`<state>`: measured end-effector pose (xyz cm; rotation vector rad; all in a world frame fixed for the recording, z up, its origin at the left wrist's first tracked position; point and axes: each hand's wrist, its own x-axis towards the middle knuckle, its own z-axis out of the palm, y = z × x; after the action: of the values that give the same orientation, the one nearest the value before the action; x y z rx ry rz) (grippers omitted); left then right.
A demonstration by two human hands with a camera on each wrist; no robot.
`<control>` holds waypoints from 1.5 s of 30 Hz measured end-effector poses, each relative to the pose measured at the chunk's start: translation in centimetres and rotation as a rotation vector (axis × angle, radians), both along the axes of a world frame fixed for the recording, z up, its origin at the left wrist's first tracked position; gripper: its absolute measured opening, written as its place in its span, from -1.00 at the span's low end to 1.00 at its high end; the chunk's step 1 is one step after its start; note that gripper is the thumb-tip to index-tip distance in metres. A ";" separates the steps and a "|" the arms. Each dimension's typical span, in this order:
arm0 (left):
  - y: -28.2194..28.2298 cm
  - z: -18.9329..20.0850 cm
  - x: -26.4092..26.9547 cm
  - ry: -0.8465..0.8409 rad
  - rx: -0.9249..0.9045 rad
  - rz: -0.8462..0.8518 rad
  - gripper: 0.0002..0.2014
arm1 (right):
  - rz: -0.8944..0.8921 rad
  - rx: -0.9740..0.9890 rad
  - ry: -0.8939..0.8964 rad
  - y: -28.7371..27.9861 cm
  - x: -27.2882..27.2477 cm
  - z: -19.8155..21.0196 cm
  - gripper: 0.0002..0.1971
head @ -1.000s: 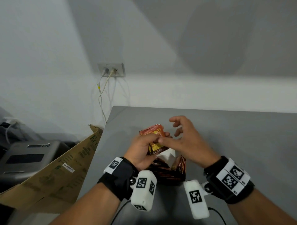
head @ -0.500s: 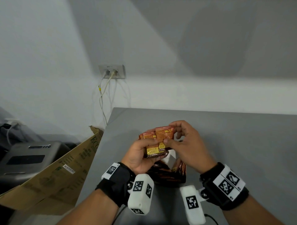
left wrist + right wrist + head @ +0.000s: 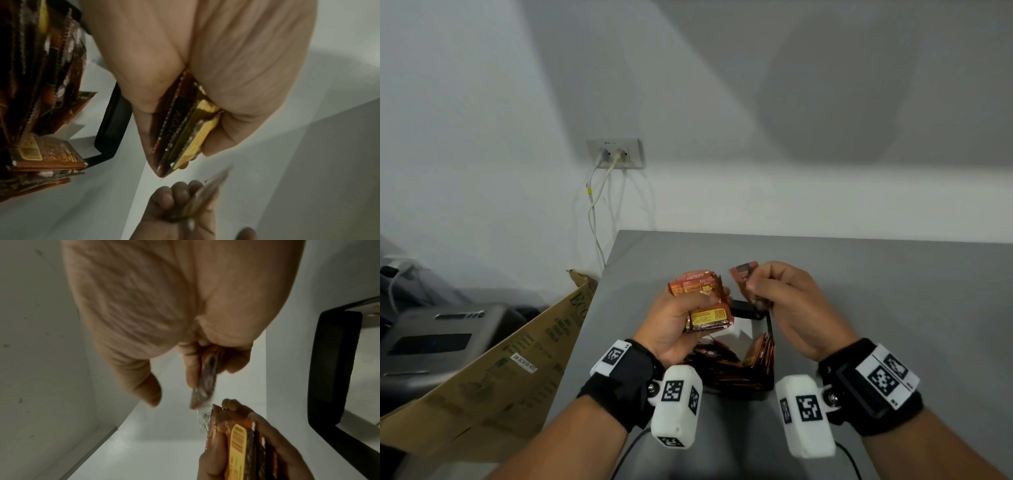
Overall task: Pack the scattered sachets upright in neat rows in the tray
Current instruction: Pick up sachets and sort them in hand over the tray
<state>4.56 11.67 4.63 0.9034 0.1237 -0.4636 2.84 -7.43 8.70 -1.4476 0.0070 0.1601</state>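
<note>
My left hand [image 3: 681, 318] grips a small stack of orange-brown sachets [image 3: 703, 301] above the black tray [image 3: 768, 329]; the stack's edges [image 3: 185, 129] show between thumb and fingers in the left wrist view. My right hand [image 3: 780, 294] pinches one reddish sachet [image 3: 744, 274], held up and apart from the stack, blurred in the right wrist view as a single sachet [image 3: 205, 378]. Inside the tray, more sachets [image 3: 756, 356] stand or lean; those packed sachets [image 3: 41, 81] fill its near part. Both hands hover over the tray's far end.
The grey table [image 3: 876, 308] stretches right and far. A cardboard box [image 3: 500, 370] leans off the table's left edge beside a grey device [image 3: 438, 342]. A wall socket [image 3: 616, 154] with cables sits behind.
My right hand has pulled one sachet off the stack and moved right and up with it. The left hand has kept the remaining stack and turned slightly.
</note>
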 end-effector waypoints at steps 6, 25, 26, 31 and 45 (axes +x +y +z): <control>0.2 -0.1 0.5 -0.082 0.053 0.006 -0.44 | -0.156 -0.074 0.052 0.5 0.2 -0.9 -0.68; -0.3 -0.2 1.1 -0.127 -0.021 0.101 -0.50 | -0.241 -0.639 -0.283 1.5 -0.4 0.0 -0.82; -0.6 -0.1 1.1 -0.139 -0.021 0.084 -0.52 | -0.182 -0.629 -0.296 2.0 -0.6 0.0 -0.81; -0.9 0.2 0.8 -0.103 -0.054 0.010 -0.60 | 0.002 -0.506 -0.160 2.8 -0.6 0.0 -0.70; -1.3 -0.1 0.1 -0.134 -0.015 0.010 -0.63 | 0.008 -0.366 0.092 2.0 0.0 -0.3 -0.90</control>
<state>4.61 10.38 4.50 0.9166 0.0024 -0.3928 2.88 -5.45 8.35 -1.8039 0.1105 0.2415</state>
